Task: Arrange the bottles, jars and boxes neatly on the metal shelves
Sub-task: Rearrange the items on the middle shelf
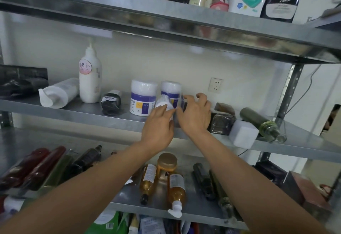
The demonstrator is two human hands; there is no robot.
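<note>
The small white jar [163,103] is being held tilted over the middle shelf [73,111], touching the bigger jars [143,97]. The left hand [158,123] is gripping it. The right hand [195,114] is curling beside it, and I cannot tell whether it is holding anything. Standing the jar upright, label forward, in line with the bigger jars is probably tidiest.
</note>
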